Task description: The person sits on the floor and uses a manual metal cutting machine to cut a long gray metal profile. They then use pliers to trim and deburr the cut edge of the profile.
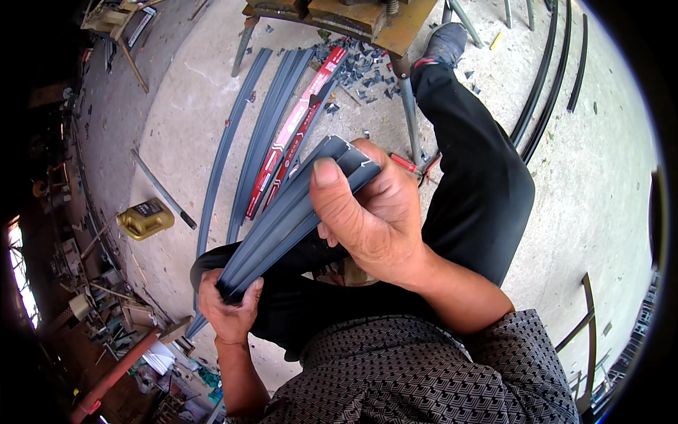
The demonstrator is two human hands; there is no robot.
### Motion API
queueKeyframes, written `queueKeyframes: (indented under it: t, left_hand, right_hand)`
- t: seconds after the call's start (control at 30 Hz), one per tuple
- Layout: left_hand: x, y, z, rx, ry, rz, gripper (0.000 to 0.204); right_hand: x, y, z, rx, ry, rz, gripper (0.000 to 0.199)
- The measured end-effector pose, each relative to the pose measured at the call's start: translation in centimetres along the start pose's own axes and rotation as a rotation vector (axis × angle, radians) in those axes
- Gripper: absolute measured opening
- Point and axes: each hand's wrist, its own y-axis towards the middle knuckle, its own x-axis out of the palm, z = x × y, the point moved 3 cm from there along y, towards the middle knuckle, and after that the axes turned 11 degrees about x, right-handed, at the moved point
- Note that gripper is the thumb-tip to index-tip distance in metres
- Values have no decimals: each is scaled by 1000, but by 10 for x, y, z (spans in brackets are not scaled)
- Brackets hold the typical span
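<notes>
- Pale concrete floor [579, 212], spreading out beneath and around both hands.
- The person's legs in black trousers [487, 177]: one stretches up and away to the right of the right hand, the other lies bent just beside the left hand.
- Long grey strips [272, 134] on the floor, ahead of the left hand and to the left of the right hand, curved by the lens.
- Long black strips [547, 88] on the floor, well apart from the right hand, ahead and to its right.
- A rusty, yellowish surface [395, 32] on metal legs, well ahead of the right hand.
- The grey channelled piece [282, 215], slanting between the hands, its near end in the left, its far end in the right; whether it is one strip or several nested, I cannot tell.
- A red-and-white strip [300, 124] among the grey ones, ahead of both hands.
- Right hand [378, 226], partly closed on the piece, thumb pressed on its upper face.
- Left hand [229, 311], curled around the near end.
- Gold jug [146, 219], left of and beyond the left hand.
- Red-handled tool [406, 164], just beyond the right hand.
- Small dark scraps [367, 71], scattered ahead of the right hand.
</notes>
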Motion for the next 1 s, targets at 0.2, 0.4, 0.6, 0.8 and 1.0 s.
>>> queueKeyframes:
  t: [0.2, 0.4, 0.6, 0.8, 1.0]
  left_hand:
    - [-7, 4, 4, -10, 26, 44, 48]
    - [-3, 7, 9, 46, 98, 106, 44]
    - [-1, 3, 5, 41, 110, 122, 42]
    - [-1, 11, 10, 65, 118, 101, 43]
    - [1, 9, 4, -25, 55, 54, 46]
  right_hand:
    - [3, -2, 0, 9, 69, 1, 21]
    - [2, -3, 5, -100, 200, 7, 21]
    - [1, -3, 4, -147, 157, 16, 19]
    - [2, -2, 5, -160, 179, 31, 19]
    - [-1, -1, 3, -122, 115, 71, 20]
